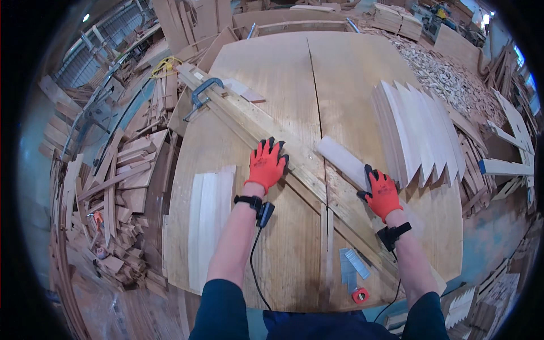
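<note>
The left hand [266,164], in a red glove, is lying flat with fingers spread, pressing down on the long wooden rail [266,139] that is running diagonally across the bench [272,73] from its far left corner toward its near right edge. The right hand [382,194], also gloved, is closing its fingers around the near end of a short pale board [343,160], which is lying on the bench top just beside the rail on its right side. Judging by this, the board is being positioned against the rail as a guide; the next move calls for keeping the rail pinned while sliding the board flush along it.

A blue clamp [201,93] is fixing the rail near the far left corner. A fanned stack of tapered slats [419,133] is sitting at the right edge, and pale boards [211,218] are lying at the near left. A small red tape measure [360,294] is resting at the near edge. Offcuts [113,198] are littering the workshop floor all around.
</note>
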Demonstrator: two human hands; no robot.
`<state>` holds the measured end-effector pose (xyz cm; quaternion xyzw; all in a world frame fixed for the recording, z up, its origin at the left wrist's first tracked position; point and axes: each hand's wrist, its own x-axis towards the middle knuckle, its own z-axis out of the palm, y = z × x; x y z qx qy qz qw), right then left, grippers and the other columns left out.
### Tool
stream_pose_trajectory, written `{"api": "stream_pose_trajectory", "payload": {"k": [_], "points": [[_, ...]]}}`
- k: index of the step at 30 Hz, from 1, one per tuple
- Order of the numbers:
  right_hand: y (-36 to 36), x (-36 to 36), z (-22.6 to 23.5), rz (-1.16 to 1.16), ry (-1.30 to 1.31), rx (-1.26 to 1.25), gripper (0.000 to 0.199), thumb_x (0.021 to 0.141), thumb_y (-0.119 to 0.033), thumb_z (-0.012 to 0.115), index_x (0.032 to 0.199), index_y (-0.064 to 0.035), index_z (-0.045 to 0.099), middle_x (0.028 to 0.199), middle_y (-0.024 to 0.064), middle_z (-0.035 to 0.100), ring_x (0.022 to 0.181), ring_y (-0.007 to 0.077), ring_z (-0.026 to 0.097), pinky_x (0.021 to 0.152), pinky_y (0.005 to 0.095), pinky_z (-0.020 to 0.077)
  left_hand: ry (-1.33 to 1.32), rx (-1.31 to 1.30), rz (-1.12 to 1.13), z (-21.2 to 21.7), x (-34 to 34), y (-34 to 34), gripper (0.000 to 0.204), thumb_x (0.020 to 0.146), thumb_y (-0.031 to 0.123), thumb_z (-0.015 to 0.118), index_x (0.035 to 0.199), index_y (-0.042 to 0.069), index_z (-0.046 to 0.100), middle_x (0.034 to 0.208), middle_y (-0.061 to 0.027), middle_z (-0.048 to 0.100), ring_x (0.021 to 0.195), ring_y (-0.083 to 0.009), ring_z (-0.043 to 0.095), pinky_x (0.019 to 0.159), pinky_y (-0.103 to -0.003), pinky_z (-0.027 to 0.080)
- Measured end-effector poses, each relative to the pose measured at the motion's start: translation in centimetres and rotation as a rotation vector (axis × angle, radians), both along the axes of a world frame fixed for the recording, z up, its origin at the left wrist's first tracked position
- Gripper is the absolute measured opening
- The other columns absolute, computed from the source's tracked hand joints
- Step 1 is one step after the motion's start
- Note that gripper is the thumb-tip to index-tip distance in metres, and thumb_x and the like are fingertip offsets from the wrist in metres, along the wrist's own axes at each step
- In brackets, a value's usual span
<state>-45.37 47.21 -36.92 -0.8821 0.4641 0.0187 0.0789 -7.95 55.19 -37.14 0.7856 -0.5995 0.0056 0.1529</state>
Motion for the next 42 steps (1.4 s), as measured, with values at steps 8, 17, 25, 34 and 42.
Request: {"api": "stream_pose_trajectory", "payload": {"k": [8, 17, 25, 34, 42], "points": [[-1.3, 0.5, -3.5, -0.048, -0.168, 0.031, 0.066, 0.082, -0.025, 0.074, 0.141, -0.0086, 0.050, 0.142, 0.0167, 0.047, 0.130, 0.0385, 0.043, 0.109, 0.0500, 0.0365, 0.059, -0.271, -0.016, -4.3, 1.0, -1.2, 0.051, 0.094, 0.041, 0.057, 0.138, 0.016, 0.058, 0.152, -0.0106, 0.045, 0.145, -0.0402, 0.030, 0.119, -0.057, 0.018], [-1.3, 0.1, -4.0, -0.044, -0.217, 0.078, 0.052, 0.085, -0.024, 0.072, 0.134, -0.0141, 0.060, 0.145, 0.0150, 0.050, 0.133, 0.0395, 0.043, 0.112, 0.0501, 0.0356, 0.070, -0.298, -0.033, -4.4, 1.1, -1.4, 0.050, 0.092, 0.038, 0.060, 0.137, 0.017, 0.059, 0.152, -0.0100, 0.046, 0.145, -0.0402, 0.030, 0.119, -0.058, 0.018], [-2.6, 1.1, -1.0, -0.027, -0.138, 0.203, 0.053, 0.087, -0.028, 0.072, 0.136, -0.0151, 0.058, 0.141, 0.0129, 0.055, 0.128, 0.0358, 0.051, 0.104, 0.0452, 0.0460, 0.043, -0.278, -0.031, -3.6, 0.4, -1.9, 0.049, 0.093, 0.030, 0.060, 0.139, 0.014, 0.057, 0.151, -0.0111, 0.047, 0.145, -0.0388, 0.031, 0.120, -0.051, 0.019], [-2.2, 2.1, -1.9, -0.039, -0.099, 0.133, 0.055, 0.087, -0.026, 0.073, 0.138, -0.0147, 0.056, 0.146, 0.0124, 0.051, 0.130, 0.0348, 0.050, 0.104, 0.0449, 0.0465, 0.069, -0.301, -0.046, -3.9, 1.2, -2.3, 0.051, 0.092, 0.038, 0.060, 0.138, 0.016, 0.058, 0.150, -0.0105, 0.047, 0.145, -0.0397, 0.031, 0.119, -0.056, 0.019], [-2.7, 3.7, -1.9, -0.067, -0.043, 0.109, 0.053, 0.087, -0.027, 0.073, 0.137, -0.0161, 0.057, 0.147, 0.0126, 0.050, 0.132, 0.0345, 0.049, 0.104, 0.0461, 0.0465, 0.047, -0.291, -0.061, -3.6, 2.4, -3.6, 0.050, 0.092, 0.030, 0.060, 0.139, 0.014, 0.057, 0.151, -0.0109, 0.047, 0.145, -0.0388, 0.031, 0.120, -0.051, 0.019]]}}
